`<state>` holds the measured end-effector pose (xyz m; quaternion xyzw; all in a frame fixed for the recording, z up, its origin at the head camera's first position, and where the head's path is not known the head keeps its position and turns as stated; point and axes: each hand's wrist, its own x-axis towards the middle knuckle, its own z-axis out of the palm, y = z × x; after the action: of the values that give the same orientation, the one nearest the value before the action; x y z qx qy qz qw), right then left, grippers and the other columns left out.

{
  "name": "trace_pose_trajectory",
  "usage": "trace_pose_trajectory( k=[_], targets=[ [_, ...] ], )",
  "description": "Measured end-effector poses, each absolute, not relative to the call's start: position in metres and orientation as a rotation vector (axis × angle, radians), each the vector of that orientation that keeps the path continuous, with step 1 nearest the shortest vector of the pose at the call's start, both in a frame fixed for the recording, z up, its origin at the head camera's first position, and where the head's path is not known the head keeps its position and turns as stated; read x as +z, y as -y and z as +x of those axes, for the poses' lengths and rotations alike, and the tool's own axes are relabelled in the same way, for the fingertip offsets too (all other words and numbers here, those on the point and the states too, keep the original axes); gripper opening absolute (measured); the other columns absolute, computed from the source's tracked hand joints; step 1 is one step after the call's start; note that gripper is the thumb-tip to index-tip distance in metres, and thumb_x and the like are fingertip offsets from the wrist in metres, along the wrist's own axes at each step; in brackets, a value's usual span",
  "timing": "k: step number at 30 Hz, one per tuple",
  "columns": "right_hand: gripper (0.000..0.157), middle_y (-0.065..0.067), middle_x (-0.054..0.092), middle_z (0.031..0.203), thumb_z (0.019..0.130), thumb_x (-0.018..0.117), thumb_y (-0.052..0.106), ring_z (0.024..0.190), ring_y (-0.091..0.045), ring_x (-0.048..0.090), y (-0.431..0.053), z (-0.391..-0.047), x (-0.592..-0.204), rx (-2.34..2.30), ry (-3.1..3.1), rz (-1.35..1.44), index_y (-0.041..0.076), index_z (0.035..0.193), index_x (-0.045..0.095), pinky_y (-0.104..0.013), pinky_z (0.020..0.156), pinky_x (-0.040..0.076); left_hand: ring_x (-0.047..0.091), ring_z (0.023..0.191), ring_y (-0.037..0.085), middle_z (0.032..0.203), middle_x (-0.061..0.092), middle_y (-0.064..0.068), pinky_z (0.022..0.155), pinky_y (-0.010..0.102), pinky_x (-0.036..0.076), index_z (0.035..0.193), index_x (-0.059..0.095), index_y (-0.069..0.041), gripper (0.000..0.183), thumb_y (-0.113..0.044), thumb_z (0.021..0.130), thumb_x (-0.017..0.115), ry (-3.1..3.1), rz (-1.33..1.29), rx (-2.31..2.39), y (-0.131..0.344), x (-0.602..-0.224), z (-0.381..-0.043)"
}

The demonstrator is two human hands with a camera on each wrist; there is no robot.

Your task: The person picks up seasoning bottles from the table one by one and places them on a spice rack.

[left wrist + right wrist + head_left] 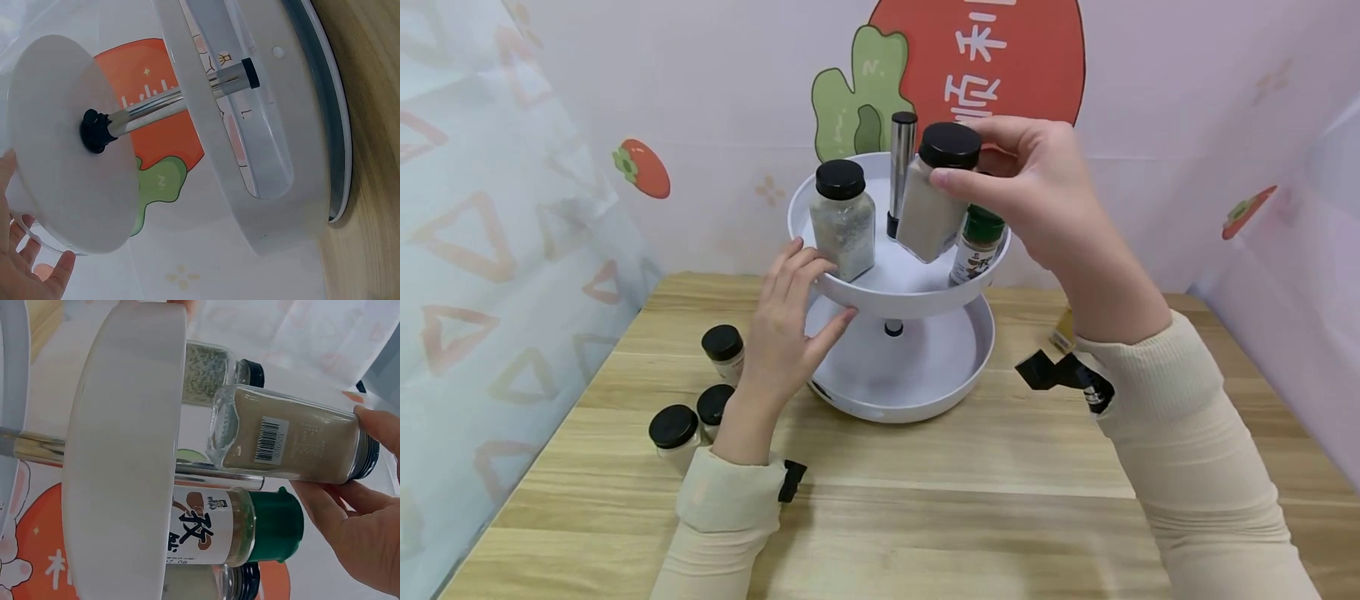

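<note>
Held jar: the black-lidded jar of beige powder (928, 208) is at the upper centre of the frame, tilted, its base lifted above the upper tray; the right-wrist view shows a barcode on its side.
Right hand: the right hand (1041, 179), upper right of centre, pinches the jar near its lid between thumb and fingers.
Left hand: the left hand (786, 325), left of centre, holds the near-left rim of the upper tray (898, 302), fingers over the edge, thumb below.
Around the jar: a metal post (901, 162) rises just left of it; a green-capped bottle (976, 250) stands to its right and a speckled-content jar (844, 229) to its left, near the left fingers.
Partly hidden: another black-lidded jar (240, 581) shows at the lower edge of the right-wrist view.
Below: the lower tray (891, 367) sits at the centre of the frame.
Table left: three small black-lidded jars (673, 429) stand on the wooden table (955, 533).
Table right: a yellow item (1063, 330) lies partly behind the right sleeve (1187, 450).
Backdrop: a printed wall sheet (715, 75).
</note>
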<state>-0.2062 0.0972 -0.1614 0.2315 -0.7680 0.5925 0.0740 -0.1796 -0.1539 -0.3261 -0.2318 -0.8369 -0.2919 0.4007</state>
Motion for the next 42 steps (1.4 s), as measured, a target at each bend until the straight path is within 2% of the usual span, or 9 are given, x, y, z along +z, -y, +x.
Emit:
trace_pose_trajectory(
  k=[7, 11, 18, 26, 35, 42],
  targets=[
    [0.035, -0.008, 0.070, 0.111, 0.084, 0.079, 0.015, 0.093, -0.019, 0.071, -0.089, -0.219, -0.156, 1.634, 2.474, 0.694, 0.007, 0.117, 0.072, -0.034, 0.096, 0.056, 0.036, 0.144, 0.033, 0.134, 0.055, 0.015, 0.127, 0.038, 0.026, 0.125, 0.054, -0.002, 0.050, -0.018, 0.084, 0.078, 2.097, -0.598, -0.750, 0.151, -0.327, -0.181],
    [0.036, -0.005, 0.068, 0.114, 0.084, 0.079, 0.016, 0.097, -0.018, 0.071, -0.087, -0.226, -0.155, 1.547, 2.548, 0.720, 0.007, 0.118, 0.072, -0.033, 0.097, 0.056, 0.036, 0.145, 0.032, 0.134, 0.054, 0.015, 0.127, 0.038, 0.026, 0.125, 0.054, -0.001, 0.050, -0.018, 0.085, 0.078, 2.095, -0.602, -0.748, 0.150, -0.328, -0.181],
    [0.040, -0.005, 0.064, 0.110, 0.082, 0.081, 0.015, 0.098, -0.020, 0.068, -0.086, -0.236, -0.151, 1.383, 2.690, 0.776, 0.005, 0.119, 0.071, -0.033, 0.092, 0.051, 0.036, 0.144, 0.034, 0.134, 0.054, 0.015, 0.127, 0.037, 0.026, 0.125, 0.054, -0.001, 0.050, -0.019, 0.085, 0.078, 2.092, -0.609, -0.738, 0.147, -0.326, -0.181],
    [0.039, -0.010, 0.067, 0.114, 0.082, 0.081, 0.017, 0.095, -0.020, 0.068, -0.089, -0.246, -0.146, 1.228, 2.819, 0.884, 0.007, 0.118, 0.071, -0.034, 0.090, 0.055, 0.035, 0.145, 0.032, 0.135, 0.054, 0.015, 0.127, 0.037, 0.027, 0.125, 0.054, -0.002, 0.049, -0.020, 0.085, 0.078, 2.099, -0.602, -0.746, 0.146, -0.326, -0.181],
    [0.049, -0.013, 0.066, 0.124, 0.083, 0.080, 0.017, 0.111, -0.024, 0.067, -0.092, -0.253, -0.142, 1.132, 2.974, 0.883, 0.008, 0.129, 0.065, -0.047, 0.105, 0.053, 0.035, 0.145, 0.031, 0.135, 0.054, 0.015, 0.127, 0.036, 0.026, 0.125, 0.054, -0.002, 0.049, -0.021, 0.086, 0.077, 2.104, -0.595, -0.734, 0.146, -0.326, -0.181],
    [0.052, -0.013, 0.062, 0.129, 0.085, 0.078, 0.014, 0.116, -0.027, 0.064, -0.094, -0.257, -0.146, 1.123, 3.031, 0.865, 0.008, 0.134, 0.062, -0.049, 0.106, 0.053, 0.035, 0.146, 0.031, 0.136, 0.054, 0.014, 0.127, 0.034, 0.026, 0.125, 0.054, -0.003, 0.049, -0.021, 0.086, 0.077, 2.119, -0.592, -0.723, 0.145, -0.326, -0.180]
  ],
)
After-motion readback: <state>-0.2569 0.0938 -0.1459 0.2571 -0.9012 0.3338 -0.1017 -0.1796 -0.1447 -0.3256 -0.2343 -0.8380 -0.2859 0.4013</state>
